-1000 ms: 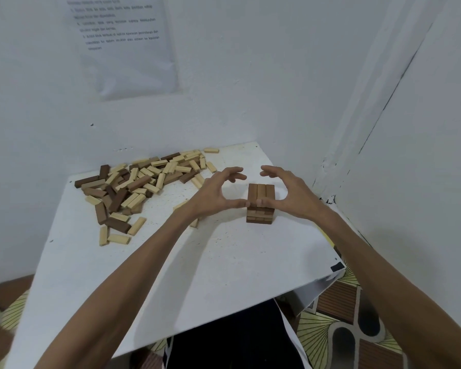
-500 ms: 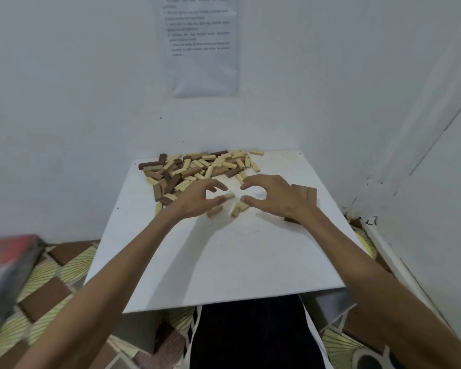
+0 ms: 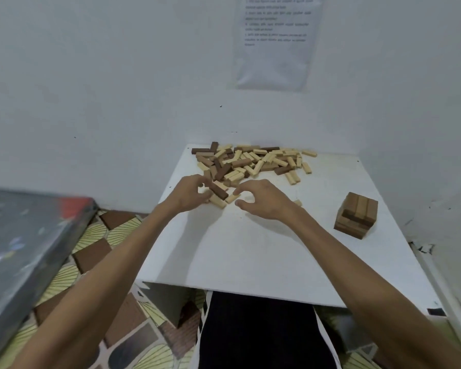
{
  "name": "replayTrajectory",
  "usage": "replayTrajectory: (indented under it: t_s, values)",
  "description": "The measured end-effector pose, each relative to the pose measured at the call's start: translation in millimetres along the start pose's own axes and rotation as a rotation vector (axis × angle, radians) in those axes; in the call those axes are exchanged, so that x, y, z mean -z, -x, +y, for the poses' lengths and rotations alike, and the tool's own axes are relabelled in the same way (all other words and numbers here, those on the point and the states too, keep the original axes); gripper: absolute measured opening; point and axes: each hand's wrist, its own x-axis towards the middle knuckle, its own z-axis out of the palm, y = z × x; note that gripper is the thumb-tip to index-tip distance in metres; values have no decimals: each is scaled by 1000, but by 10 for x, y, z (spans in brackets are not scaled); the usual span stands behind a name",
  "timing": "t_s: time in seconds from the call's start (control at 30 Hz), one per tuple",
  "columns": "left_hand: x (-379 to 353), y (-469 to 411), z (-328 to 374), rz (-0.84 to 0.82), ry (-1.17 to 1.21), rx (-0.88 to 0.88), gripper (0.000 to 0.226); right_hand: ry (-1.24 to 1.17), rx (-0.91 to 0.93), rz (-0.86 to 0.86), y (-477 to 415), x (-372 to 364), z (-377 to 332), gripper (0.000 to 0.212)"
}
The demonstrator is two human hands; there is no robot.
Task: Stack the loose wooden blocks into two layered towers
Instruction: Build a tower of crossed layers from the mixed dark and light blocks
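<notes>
One white worktop [image 3: 264, 251] carries everything, and only one tower [image 3: 356, 215] stands on it, alone near the right edge and well apart from both hands. Its top layer shows three brown blocks side by side; the layers beneath lie crosswise, one of them darker, but their exact number is hard to tell. Along the far edge sprawls one loose pile [image 3: 253, 161], too tangled to count block by block: several dozen pieces, the pale ones clearly outnumbering the dark ones. Two bare hands reach to the near left fringe of that pile. The left hand [image 3: 189, 195] has its fingers and thumb curled round the left end of one dark block [image 3: 220, 190], which lies slanted across two light blocks [image 3: 218, 201] that rest on the worktop just near of the pile. The right hand [image 3: 262, 199] hovers just right of them with fingers bent like a claw, its index fingertip at the end of the right one of those two light blocks; whether it grips that block or only touches it cannot be told. One more single light piece [image 3: 298, 202] peeks out beyond the right wrist. One printed sheet [image 3: 274, 41] hangs on the far wall, its text too small to read. Far left, one blurred grey slab [image 3: 24, 249] with a red patch lies over the patterned floor [image 3: 91, 251].
</notes>
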Motion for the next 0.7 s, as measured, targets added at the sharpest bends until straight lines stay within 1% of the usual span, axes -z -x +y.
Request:
replayTrajectory:
  t_s: [0.07,0.2,0.3,0.37,0.47,0.57,0.63,0.7]
  values:
    - [-29,-73,-71,24,2,49,17,15,-8,-9,-151,-58,-22,27]
    - [-186,-228,-101,56,83,143,52,50,-12,-26,-512,-130,21,30]
    - [-330,-365,-101,123,120,239,68,74,34,-9,-795,-168,80,23]
    - [-412,-462,-135,164,113,301,76,90,82,9,-965,-182,113,22]
    - [-500,-566,-183,191,79,356,83,162,91,-5,-1180,-216,163,31]
    - [-529,-595,-209,169,73,372,85,344,141,-38,-1347,-271,223,53]
    - [-513,-581,-232,129,83,395,90,404,141,-55,-1415,-289,249,68]
    - [-498,-550,-277,96,111,424,90,443,133,-35,-1420,-294,249,70]
